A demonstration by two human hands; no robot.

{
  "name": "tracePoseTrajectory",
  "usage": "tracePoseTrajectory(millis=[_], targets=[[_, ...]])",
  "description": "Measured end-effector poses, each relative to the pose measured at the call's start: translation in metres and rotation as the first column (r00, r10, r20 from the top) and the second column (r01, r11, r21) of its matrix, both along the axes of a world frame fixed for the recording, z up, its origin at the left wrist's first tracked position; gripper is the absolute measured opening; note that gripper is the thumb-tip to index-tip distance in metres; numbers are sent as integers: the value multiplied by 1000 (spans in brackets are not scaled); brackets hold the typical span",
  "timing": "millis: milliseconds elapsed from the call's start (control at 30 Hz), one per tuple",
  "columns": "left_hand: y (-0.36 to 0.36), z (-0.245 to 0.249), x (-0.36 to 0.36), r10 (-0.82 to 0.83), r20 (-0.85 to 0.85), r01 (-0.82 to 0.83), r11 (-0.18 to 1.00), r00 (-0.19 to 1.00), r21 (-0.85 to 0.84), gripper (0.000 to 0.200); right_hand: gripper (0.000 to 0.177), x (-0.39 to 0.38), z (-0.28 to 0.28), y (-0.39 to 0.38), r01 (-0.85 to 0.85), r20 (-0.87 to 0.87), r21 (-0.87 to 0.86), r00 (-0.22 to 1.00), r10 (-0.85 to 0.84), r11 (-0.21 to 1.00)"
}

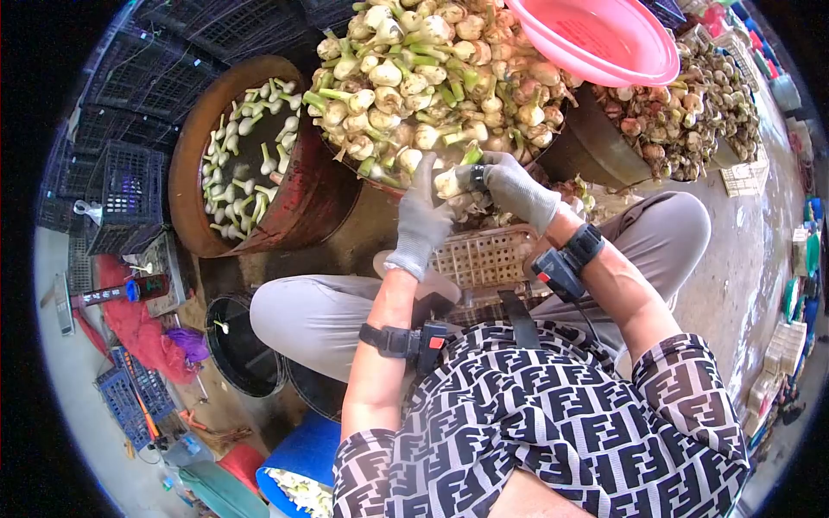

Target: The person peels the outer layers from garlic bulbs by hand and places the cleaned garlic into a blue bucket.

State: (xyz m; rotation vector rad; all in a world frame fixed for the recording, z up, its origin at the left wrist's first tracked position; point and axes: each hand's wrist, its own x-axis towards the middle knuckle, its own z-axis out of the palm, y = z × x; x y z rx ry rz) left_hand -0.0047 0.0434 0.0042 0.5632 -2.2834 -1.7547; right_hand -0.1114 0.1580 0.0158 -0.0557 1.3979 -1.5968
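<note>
Left grip (420, 220), right grip (518, 188) clasp garlic bulb (447, 182) | stem (472, 155) points away — toward pile (432, 69)

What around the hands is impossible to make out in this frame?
Head view, dark object at the fingertips of the right hand: too small to identify.
Head view, garlic bulb: partly covered by the left hand.
Head view, pink basin: cut off by the top edge.

The only readable marking is a repeated double-F monogram, two interlocked letters F, printed in black and white all over the person's shirt (553, 414). Other printing is too small to read.
</note>
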Motion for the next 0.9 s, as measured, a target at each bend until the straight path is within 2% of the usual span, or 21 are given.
tracePoseTrajectory(millis=[67, 167, 267, 400, 467, 500, 533, 567, 600, 633, 667, 700, 767, 800, 867, 900], targets=[[-6, -3, -1, -20, -53, 13, 991, 998, -130, 82, 17, 3, 11, -3, 43, 16, -1, 999, -43, 999], [-8, 4, 2, -38, -3, 36, 963, 999, -267, 82, 16, 5, 7, -4, 35, -46, 16, 998, -34, 999], [-5, -1, 2, -23, -55, 17, 993, 998, -115, 74, 15, 2, -1, -2, -1, -78, 10, 997, 2, 1000], [-6, -9, 2, -29, -39, 25, 995, 999, -98, 73, 11, 0, -2, 0, 19, -36, -29, 999, -20, 999], [-6, -5, 2, -33, -60, 29, 997, 998, -75, 70, 10, -2, 1, 6, -56, -50, -46, 997, 54, 997], [-8, -9, 3, -31, -89, 32, 999, 996, 11, 69, 10, -3, 3, 10, -93, -57, -54, 994, 90, 994], [-10, -15, 4, -27, -117, 38, 995, 993, 97, 68, 10, -6, -8, 11, -171, -322, -81, 937, 137, 982], [-11, -16, 4, -21, -144, 48, 982, 989, 182, 67, 10, -9, -23, 10, -251, -564, -84, 810, 161, 964], [-11, -17, 4, -3, -136, 40, 961, 991, 274, 62, 10, -12, -37, 11, -328, -765, -65, 622, 164, 943], [-9, -13, 5, 16, -125, 30, 931, 992, 364, 57, 11, -11, -31, 10, -230, -555, -123, 823, 126, 965], [-7, -12, 5, 36, -112, 18, 893, 993, 450, 53, 12, -8, -18, 8, -120, -297, -151, 952, 71, 981], [-5, -15, 6, 93, -119, -19, 859, 989, 512, 50, 13, -5, -9, 5, -6, -16, -146, 1000, 3, 989], [-1, -18, 3, 207, -125, -84, 773, 970, 629, 46, 19, -3, -14, 2, 13, -238, 26, 971, -7, 1000], [-2, -20, 4, 134, -102, -15, 674, 986, 738, 48, 22, -2, -17, 2, 37, -347, 110, 938, 3, 993], [-5, -11, 4, -25, -89, 91, 416, 996, 905, 52, 26, -1, -25, 6, 36, -725, 225, 674, 143, 974], [-3, -10, 3, 11, -43, 35, 401, 999, 915, 55, 28, -2, -28, 10, 57, -851, 277, 479, 217, 959]])
